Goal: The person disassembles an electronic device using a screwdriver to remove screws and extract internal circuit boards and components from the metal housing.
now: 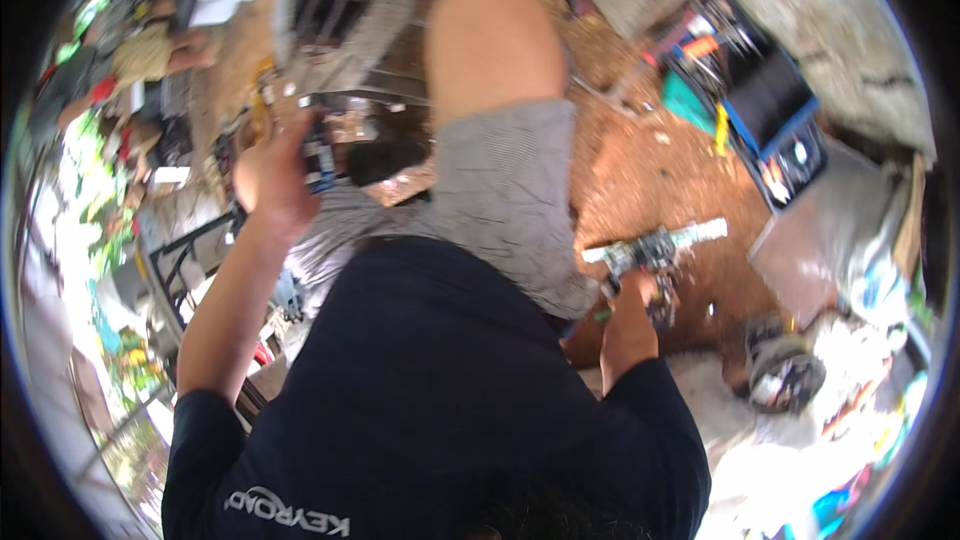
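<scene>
My left hand (272, 178) is raised beside my knee and closed around a small dark blue object (319, 155); blur hides what kind of object it is. My right hand (628, 312) reaches down to the reddish dirt ground and grips the lower end of a grey and green metal machine part (655, 250) with a pale tube sticking out to its right. My bent leg in grey shorts (500, 180) lies between the two hands. My dark shirt fills the lower middle of the view.
An open blue toolbox (765, 105) with tools stands at the upper right. A round dark tin (785, 377) sits by bright litter at the lower right. A black metal frame (180, 260) is on the left, and a grey grated block (340, 0) lies above.
</scene>
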The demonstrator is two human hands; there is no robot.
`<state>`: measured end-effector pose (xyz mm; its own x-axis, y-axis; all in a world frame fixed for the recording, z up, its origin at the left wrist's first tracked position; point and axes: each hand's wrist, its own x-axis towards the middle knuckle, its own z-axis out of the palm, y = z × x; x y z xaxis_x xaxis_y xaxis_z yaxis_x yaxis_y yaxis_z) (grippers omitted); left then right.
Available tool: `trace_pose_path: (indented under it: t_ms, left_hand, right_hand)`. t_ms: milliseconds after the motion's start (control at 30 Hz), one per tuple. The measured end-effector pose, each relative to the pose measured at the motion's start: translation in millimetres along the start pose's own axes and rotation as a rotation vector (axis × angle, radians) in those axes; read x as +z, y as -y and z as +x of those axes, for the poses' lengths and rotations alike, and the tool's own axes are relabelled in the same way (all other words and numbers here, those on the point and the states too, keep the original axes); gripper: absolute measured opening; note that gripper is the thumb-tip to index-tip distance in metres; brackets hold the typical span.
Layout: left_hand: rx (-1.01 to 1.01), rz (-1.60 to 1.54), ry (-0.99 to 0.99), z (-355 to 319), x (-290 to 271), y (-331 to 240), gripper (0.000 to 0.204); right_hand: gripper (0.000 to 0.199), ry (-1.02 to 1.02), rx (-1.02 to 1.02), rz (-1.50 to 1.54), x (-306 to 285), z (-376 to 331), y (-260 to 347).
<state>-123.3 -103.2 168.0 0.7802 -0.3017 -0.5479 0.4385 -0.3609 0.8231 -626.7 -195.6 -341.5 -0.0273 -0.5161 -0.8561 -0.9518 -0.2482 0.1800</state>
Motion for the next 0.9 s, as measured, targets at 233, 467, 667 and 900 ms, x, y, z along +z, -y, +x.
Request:
trace_pose_path:
  t_ms: [233,467,667,900]
  left_hand:
    - [0.111,-0.069,0.201,6,-9,-18,0.037]
    - [0.312,0.122,0.337,50,-30,7,0.047]
    - [0.388,-0.251,0.771,44,-31,-4,0.107]
    - [0.569,-1.053,0.892,43,-62,16,0.131]
  right_hand:
    - [0.043,-0.378,0.482,1.027,-78,-114,0]
    - [0.030,-0.868,-0.546,1.405,-337,-275,32]
    - [0.043,-0.462,-1.311,1.030,-427,-415,188]
    - [0.093,-0.365,-1.426,0.662,-389,-508,329]
